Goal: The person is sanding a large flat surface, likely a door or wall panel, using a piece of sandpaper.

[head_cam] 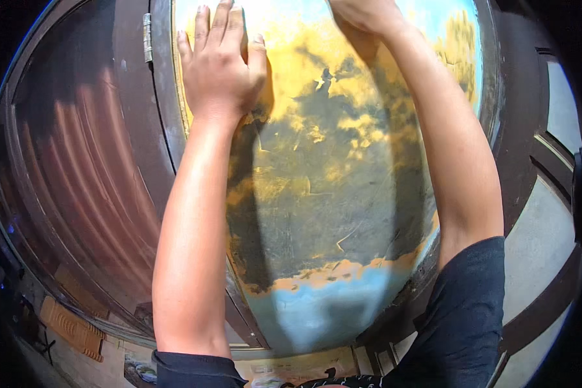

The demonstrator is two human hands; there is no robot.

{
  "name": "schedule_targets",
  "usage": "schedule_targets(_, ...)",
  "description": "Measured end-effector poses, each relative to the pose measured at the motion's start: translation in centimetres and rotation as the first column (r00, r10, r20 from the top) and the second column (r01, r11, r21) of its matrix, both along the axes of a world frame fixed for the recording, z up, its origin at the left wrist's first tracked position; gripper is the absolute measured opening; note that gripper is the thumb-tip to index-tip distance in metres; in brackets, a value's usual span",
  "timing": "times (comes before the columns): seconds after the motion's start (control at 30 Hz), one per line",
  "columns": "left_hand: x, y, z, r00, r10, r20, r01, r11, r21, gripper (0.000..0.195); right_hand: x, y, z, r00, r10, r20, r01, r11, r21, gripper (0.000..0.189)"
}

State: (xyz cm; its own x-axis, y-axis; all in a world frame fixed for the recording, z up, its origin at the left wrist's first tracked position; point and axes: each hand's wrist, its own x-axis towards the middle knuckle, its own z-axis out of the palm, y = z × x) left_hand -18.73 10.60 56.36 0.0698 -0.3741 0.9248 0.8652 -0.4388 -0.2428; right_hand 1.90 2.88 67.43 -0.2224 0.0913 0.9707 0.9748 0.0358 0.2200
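A large flat panel (315,194), blotched in yellow, dark grey and pale blue with flaking patches, stands upright in a dark frame before me. My left hand (223,68) lies palm-down against its upper left part, fingers spread and pointing up, with no object visible in it. At the top edge of the view is my right hand (368,14), over the panel's upper right part. Its fingers are cut off by the picture's edge, so whether it holds anything is hidden. Both arms cast shadows on the panel.
To the left, a metal hinge (148,38) joins the frame to a dark framed glass pane (87,160) showing reddish-brown curtain-like folds. Dark framework with pale panels (538,247) is on the right. Low at the left lies an orange-brown ridged object (72,327) on the floor.
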Motion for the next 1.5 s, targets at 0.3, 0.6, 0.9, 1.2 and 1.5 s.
schedule_targets(0.3,0.0,-0.1,-0.4,0.999,0.031,0.020,-0.030,0.999,-0.025,0.053,-3.1,0.5,-2.5,0.885,-0.076,0.459,0.174,0.969,-0.177,0.077)
schedule_targets(0.6,-0.1,-2.3,-1.0,0.996,-0.090,0.026,0.093,0.914,-0.395,0.068,-4.0,0.9,-2.1,0.977,0.017,0.214,-0.010,0.999,-0.033,0.062)
schedule_targets(0.9,0.1,-1.0,-3.4,0.998,0.069,0.001,-0.069,0.989,-0.134,0.070,-2.0,0.2,-0.2,0.993,0.109,0.051,-0.109,0.994,0.002,0.059)
schedule_targets(1.2,-0.2,-1.2,-4.7,0.998,0.060,-0.027,-0.064,0.981,-0.184,0.087,-3.0,1.8,-3.4,0.821,-0.004,0.571,0.115,0.980,-0.160,0.074)
schedule_targets(1.5,0.0,-1.5,-4.8,0.996,0.080,-0.045,-0.086,0.985,-0.149,0.089,-4.7,0.4,-2.7,0.973,0.062,0.220,-0.033,0.991,-0.133,0.066)
